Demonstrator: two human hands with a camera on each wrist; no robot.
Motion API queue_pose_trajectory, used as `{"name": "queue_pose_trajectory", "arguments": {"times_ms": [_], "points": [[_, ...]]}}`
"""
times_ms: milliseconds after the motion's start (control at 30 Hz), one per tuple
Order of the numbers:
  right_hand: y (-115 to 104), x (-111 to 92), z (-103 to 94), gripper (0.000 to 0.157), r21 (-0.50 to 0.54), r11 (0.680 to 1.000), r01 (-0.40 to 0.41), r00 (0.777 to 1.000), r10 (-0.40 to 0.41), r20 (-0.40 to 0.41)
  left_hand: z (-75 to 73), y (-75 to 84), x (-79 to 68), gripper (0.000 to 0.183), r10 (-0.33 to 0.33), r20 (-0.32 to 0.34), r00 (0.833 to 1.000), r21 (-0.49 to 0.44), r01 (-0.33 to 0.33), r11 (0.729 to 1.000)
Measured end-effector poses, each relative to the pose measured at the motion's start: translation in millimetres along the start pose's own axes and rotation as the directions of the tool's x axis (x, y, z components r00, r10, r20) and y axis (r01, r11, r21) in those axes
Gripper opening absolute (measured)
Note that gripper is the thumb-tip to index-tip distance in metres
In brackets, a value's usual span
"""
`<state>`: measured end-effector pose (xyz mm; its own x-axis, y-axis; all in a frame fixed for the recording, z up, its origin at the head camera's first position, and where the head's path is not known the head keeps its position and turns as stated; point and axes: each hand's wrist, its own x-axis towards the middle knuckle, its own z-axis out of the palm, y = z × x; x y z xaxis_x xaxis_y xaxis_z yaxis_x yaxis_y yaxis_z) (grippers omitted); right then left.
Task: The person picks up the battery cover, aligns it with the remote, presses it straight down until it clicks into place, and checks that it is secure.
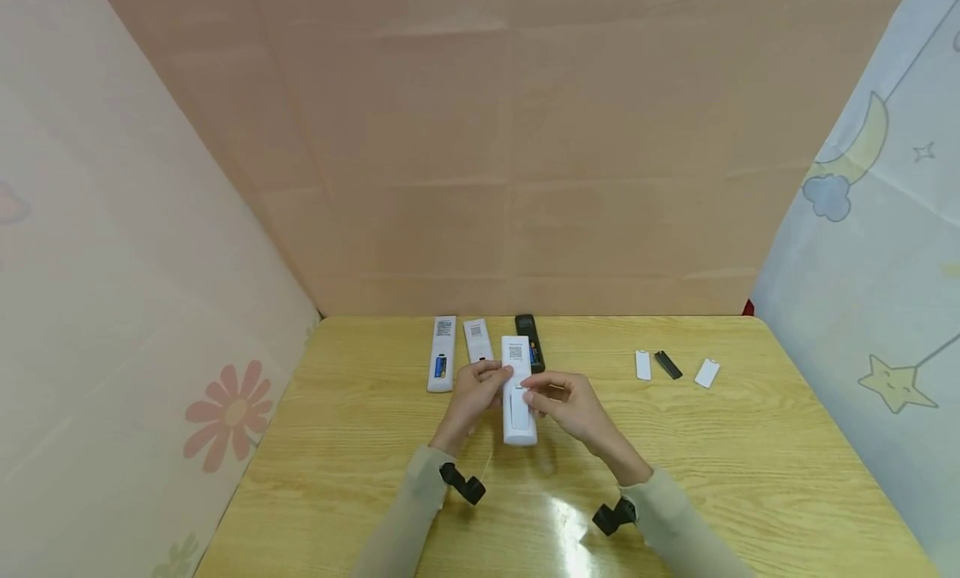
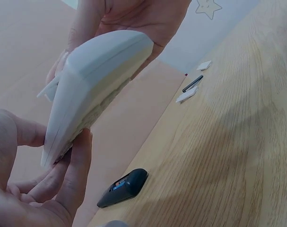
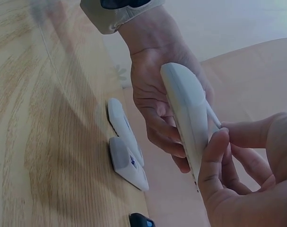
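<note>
A white remote control (image 1: pixel 519 437) is held above the table, back side up. My left hand (image 1: pixel 474 392) grips it from the left, with the thumb on the back and fingers underneath. From the other side, my right hand (image 1: pixel 567 401) pinches the upper end of its white battery cover (image 1: pixel 519 411). In the right wrist view that cover (image 3: pixel 212 114) slants away from the remote's back, one end lifted between thumb and fingers. The left wrist view shows the remote (image 2: pixel 82 80) edge-on, hiding much of the right hand. I cannot see inside its battery compartment.
Behind the hands lie a long white remote (image 1: pixel 442 344) with a battery showing, a smaller white remote (image 1: pixel 477 336) and a black remote (image 1: pixel 526 328). To the right lie a white cover (image 1: pixel 642 365), a black cover (image 1: pixel 667 364) and another white cover (image 1: pixel 707 373).
</note>
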<state>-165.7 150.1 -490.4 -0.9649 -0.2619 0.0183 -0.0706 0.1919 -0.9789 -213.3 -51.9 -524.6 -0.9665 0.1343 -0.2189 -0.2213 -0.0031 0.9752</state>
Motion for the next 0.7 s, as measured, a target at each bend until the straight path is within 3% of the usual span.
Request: {"name": "queue_pose_trajectory", "arguments": {"times_ms": [367,700], "points": [[12.0,0.4,6.2,0.020,-0.019,0.998,0.060,0.998,-0.060,-0.007,-0.1,-5.2,0.4,0.050,0.009,-0.004,1.000,-0.003,-0.009,1.000],[18.5,1.0,14.1,0.018,-0.078,0.979,0.186,0.978,-0.193,-0.083,0.0,-3.8,2.1,0.049,0.004,-0.015,1.000,-0.017,-0.004,1.000]]}}
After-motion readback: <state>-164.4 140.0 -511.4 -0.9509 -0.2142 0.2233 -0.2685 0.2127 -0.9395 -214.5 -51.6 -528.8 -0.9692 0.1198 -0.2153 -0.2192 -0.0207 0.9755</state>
